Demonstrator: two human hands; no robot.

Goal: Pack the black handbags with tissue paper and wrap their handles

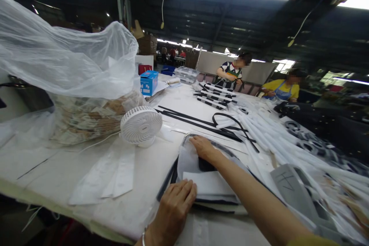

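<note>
In front of me lies a flat dark fabric piece (165,188) with a rounded top, in or under clear plastic. A thin translucent white sheet (184,159) and a folded white pad (209,183) lie on it. My left hand (176,205), with a bracelet at the wrist, is closed at the near left corner of the pad, fingers together and thumb hidden. Across the far part of the piece reaches my right hand (203,148). Its fingers are stretched out over the translucent sheet near the rounded edge, touching it and gripping nothing visible.
A white fan (141,125) and a large plastic bag of scraps (92,115) stand left. White strips (118,173) lie nearby. Black straps (198,123) stretch behind; white tubes (268,142) and a grey marked holder (296,192) are right. Two people work across the table.
</note>
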